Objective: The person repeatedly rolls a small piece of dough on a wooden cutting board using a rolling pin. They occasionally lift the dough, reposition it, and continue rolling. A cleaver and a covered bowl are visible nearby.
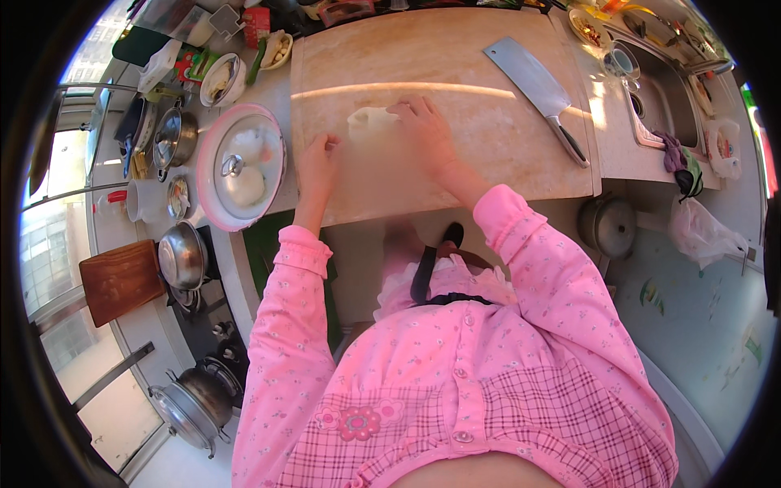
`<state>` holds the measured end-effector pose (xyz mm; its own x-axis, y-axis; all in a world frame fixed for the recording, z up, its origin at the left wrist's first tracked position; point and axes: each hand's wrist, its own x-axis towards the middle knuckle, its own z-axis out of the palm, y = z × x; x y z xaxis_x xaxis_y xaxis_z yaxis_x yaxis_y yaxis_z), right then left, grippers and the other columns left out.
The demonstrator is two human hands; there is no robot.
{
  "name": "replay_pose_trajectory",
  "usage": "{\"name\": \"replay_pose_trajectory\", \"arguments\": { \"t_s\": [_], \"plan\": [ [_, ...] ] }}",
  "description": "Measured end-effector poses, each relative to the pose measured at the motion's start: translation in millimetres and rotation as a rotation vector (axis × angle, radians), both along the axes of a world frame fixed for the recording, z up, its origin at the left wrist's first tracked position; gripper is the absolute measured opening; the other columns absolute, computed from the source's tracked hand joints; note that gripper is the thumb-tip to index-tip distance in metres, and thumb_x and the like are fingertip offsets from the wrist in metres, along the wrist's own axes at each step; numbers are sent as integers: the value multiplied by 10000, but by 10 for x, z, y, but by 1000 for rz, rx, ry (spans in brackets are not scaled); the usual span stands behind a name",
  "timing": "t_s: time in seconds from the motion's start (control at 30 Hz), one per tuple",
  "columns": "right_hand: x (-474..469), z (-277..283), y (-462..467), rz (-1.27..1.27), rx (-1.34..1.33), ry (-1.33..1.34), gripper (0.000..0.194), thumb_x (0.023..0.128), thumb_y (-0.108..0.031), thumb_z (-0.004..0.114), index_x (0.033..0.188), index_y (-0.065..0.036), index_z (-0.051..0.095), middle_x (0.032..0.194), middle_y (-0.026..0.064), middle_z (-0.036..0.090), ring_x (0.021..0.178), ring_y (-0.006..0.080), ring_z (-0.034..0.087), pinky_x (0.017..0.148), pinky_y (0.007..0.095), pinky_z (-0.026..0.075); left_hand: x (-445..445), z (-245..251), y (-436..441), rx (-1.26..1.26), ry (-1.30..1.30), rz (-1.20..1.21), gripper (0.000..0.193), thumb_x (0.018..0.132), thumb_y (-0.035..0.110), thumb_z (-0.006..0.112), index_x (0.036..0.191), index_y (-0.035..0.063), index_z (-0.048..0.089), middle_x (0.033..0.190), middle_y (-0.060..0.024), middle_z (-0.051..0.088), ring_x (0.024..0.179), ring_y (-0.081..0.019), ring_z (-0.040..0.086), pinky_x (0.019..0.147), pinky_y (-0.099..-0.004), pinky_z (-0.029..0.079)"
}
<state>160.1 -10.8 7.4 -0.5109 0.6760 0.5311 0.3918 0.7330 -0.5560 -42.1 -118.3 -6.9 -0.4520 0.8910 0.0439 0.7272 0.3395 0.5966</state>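
A piece of pale dough [369, 121] lies on the wooden board [390, 52], its nearer part lost in a blurred patch. My right hand [430, 137] is at the dough's right end, with the fingertips bent over its edge. To the left of the dough, and apart from it, my left hand [318, 168] hovers at the board's left side with its fingers curled. Nothing shows in the left hand, and the gap between its thumb and fingers is unclear. A cleaver [529, 76] lies on the right part of the board, its dark handle toward me.
Left of the board stands a pink-rimmed basin [208, 198] under a glass lid [244, 143], with pale rounded lumps beneath. Beyond it are a white bowl [235, 91], a lidded pot [174, 137] and a brown cutting board [119, 280]. A steel sink [668, 113] is at right.
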Motion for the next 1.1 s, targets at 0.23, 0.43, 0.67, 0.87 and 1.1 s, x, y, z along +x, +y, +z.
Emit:
{"name": "replay_pose_trajectory", "arguments": {
  "t_s": [0.23,0.43,0.67,0.87,1.1],
  "plan": [
    [163,57,-152,-17,-266,-17,258,802,-14,567,1055,-50,601,1068,142,569,1012,342,552,841,409,484,-17,296,562,241,93,-688,210,699,22,757,850,63,617,1126,-69,623,1044,-281,587,871,-365,469],
    [266,52,-365,-110,-373,-14,234,824,-30,607,1057,-35,602,1038,133,585,983,350,574,817,445,491,44,339,727,-34,-56,-579,324,717,88,764,995,106,600,1125,-75,626,1048,-278,595,881,-362,485],
    [301,77,-413,-183,-447,45,317,832,-35,593,1146,-26,552,1062,166,584,993,369,575,806,468,491,355,185,817,167,368,-533,307,810,202,693,1109,195,623,1013,-66,662,946,-289,640,755,-423,519],
    [392,172,-441,-126,-290,-105,340,824,-75,631,1154,-51,555,1043,142,585,999,330,583,824,419,486,220,90,1075,-11,254,-316,351,836,159,670,1180,171,598,949,-151,686,839,-350,658,695,-445,514],
    [-27,-134,-394,63,138,-313,192,785,-128,627,970,-93,588,951,75,553,940,243,556,799,348,477,-114,225,1199,-185,-145,-447,387,852,106,626,1230,179,583,918,-150,699,836,-287,671,730,-372,501]
  ]
}}
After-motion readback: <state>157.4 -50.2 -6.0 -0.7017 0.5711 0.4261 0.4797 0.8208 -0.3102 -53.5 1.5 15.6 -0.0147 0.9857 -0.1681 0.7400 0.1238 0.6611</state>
